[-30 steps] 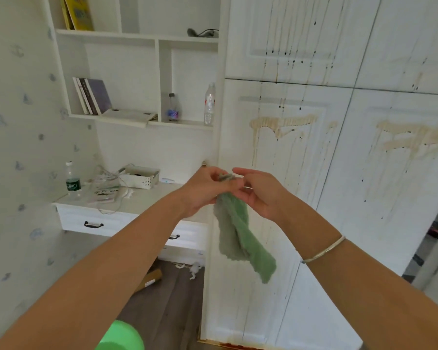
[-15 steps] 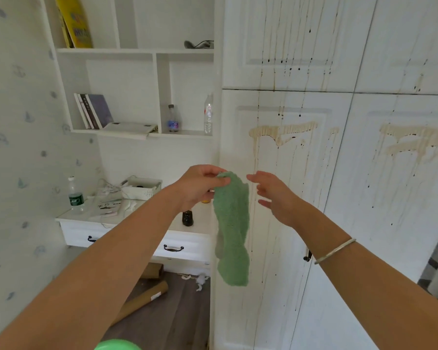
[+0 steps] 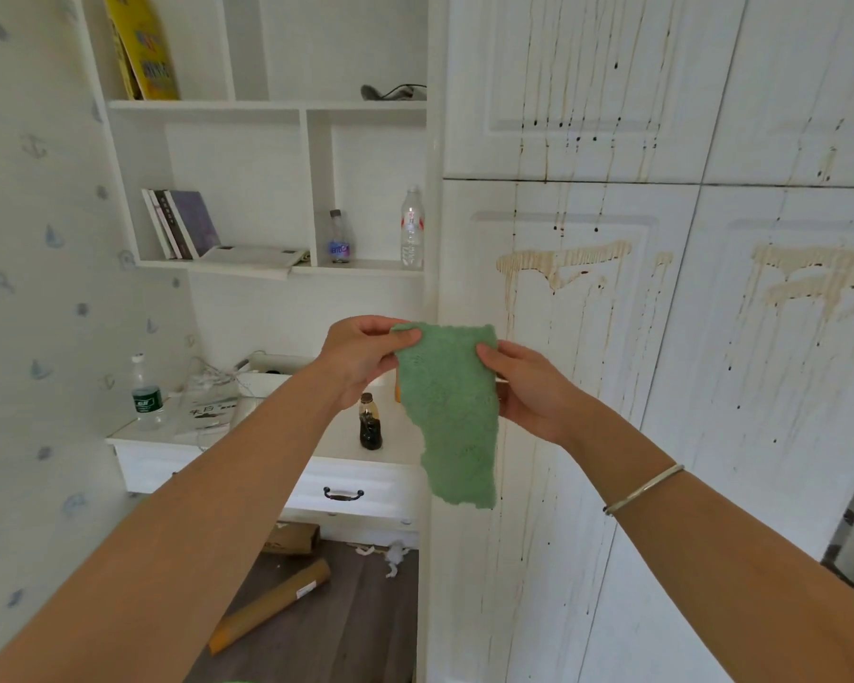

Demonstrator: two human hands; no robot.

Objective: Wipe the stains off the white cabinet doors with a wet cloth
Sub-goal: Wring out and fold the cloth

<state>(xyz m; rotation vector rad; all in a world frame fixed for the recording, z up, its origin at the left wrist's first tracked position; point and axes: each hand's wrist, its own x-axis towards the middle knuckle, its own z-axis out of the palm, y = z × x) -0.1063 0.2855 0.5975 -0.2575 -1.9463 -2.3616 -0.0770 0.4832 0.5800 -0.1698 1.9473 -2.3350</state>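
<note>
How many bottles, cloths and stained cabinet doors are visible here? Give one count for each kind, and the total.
Bottles: 4
Green cloth: 1
Stained cabinet doors: 4
Total: 9

Two hands hold up a green cloth point(image 3: 447, 411): the left hand point(image 3: 361, 354) pinches one top corner, the right hand point(image 3: 528, 386) the other. Behind it, the white cabinet doors point(image 3: 612, 362) have brown drippy stains point(image 3: 563, 261).
</note>
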